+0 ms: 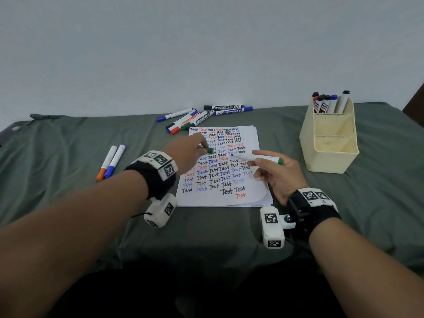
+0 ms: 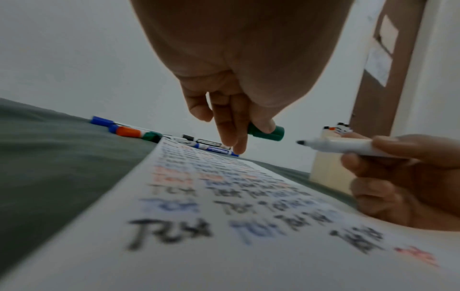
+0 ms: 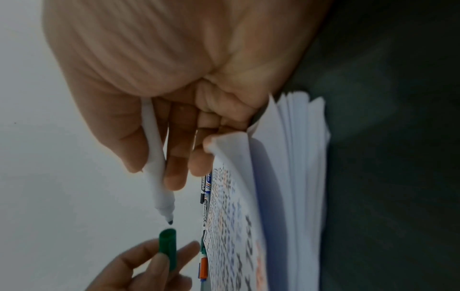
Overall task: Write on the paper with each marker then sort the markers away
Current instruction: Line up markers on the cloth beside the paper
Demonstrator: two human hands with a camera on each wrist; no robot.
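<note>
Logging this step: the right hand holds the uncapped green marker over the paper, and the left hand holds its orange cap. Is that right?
One detail is off: the cap in the left hand is green, not orange, as the left wrist view shows. The rest stands: the right hand holds the uncapped green marker over the paper.

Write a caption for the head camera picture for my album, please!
Left hand holds a green plastic cap and right hand an uncapped white marker above the scribbled white paper.
</note>
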